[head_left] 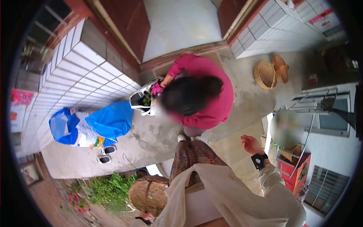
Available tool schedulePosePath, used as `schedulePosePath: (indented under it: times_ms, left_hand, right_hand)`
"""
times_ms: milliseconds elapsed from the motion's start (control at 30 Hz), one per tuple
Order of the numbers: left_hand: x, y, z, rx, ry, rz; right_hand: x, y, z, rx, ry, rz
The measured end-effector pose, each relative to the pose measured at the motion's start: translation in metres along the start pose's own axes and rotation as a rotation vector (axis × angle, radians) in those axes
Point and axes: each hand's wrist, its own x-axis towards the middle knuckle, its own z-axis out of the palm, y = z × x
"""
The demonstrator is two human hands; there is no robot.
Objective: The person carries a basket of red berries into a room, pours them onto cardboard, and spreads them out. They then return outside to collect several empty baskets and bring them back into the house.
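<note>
My right hand [252,145], with a black band at the wrist, is held out to the right over the paving. Its fingers are loosely bent and a little apart, with nothing in them. Low at the left, my left hand [146,216] shows only in part at the near edge of a round wicker basket [141,195] with an arched handle. That hand seems to grip the basket, though most of its fingers are hidden. In front of me a person in a magenta top [217,89] bends over a white bag [135,101] holding green produce [146,100], one hand at its opening.
Blue sacks [113,119] and a pair of dark shoes [109,150] lie by the tiled wall at left. Two wicker baskets [265,75] stand at back right. A metal rack [308,132] is at right; green plants [109,191] grow lower left. An open doorway [183,22] lies ahead.
</note>
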Motion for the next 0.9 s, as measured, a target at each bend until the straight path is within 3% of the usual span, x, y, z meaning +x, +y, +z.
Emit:
schedulePosePath:
  times_ms: [167, 300, 433, 600, 733, 800, 833, 900]
  left_hand:
    - [0.018, 0.028, 0.055, 0.203, 0.035, -0.016]
    - [0.012, 0.054, 0.099, 0.203, 0.109, -0.012]
    - [-0.002, 0.096, 0.161, 0.159, 0.168, -0.025]
    - [-0.032, 0.177, 0.257, 0.059, 0.223, -0.077]
    - [-0.077, 0.261, 0.343, -0.014, 0.276, -0.155]
    - [-0.106, 0.296, 0.376, -0.043, 0.312, -0.183]
    - [-0.117, 0.309, 0.396, -0.061, 0.332, -0.170]
    - [-0.131, 0.328, 0.440, -0.241, 0.319, -0.273]
  right_hand:
    - [-0.031, 0.009, -0.049, 0.126, -0.080, 0.049]
    - [-0.021, -0.037, -0.054, 0.085, -0.183, 0.067]
    - [0.020, -0.121, -0.036, 0.069, -0.196, -0.022]
    - [0.099, -0.248, -0.016, -0.061, -0.305, 0.087]
    - [0.160, -0.383, -0.004, -0.148, -0.240, 0.210]
    - [0.182, -0.445, -0.014, -0.237, -0.317, 0.175]
    - [0.174, -0.469, -0.001, -0.304, -0.197, 0.068]
    - [0.179, -0.514, 0.005, -0.400, -0.185, 0.038]
